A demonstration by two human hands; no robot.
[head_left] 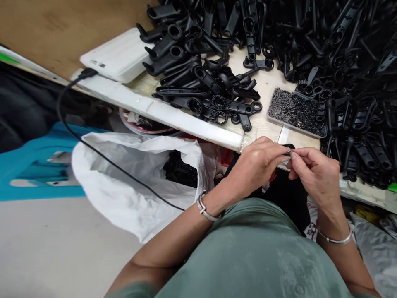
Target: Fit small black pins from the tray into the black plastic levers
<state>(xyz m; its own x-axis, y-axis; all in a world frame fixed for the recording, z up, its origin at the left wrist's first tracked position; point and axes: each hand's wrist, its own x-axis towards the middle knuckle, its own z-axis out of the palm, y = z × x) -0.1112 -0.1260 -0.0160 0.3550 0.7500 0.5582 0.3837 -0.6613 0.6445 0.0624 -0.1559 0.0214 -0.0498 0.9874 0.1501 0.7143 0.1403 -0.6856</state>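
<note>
My left hand (257,165) and my right hand (313,171) meet at the table's front edge. Closed fingers of the left hand grip a small black plastic part (289,146), mostly hidden by them. The right thumb and forefinger pinch together right against that part; whatever tiny thing lies between them is too small to make out. Just beyond the hands sits a clear plastic box (297,111) full of tiny black pieces, perhaps screws. Black plastic arm-shaped parts (235,105) with round ring ends lie to the left of the box.
Large heaps of similar black parts (341,45) cover the table's back and right. A white device (116,54) with a black cable (93,151) stands at the left. Below the edge, an open white sack (130,165) holds black parts. The cable hangs across the sack.
</note>
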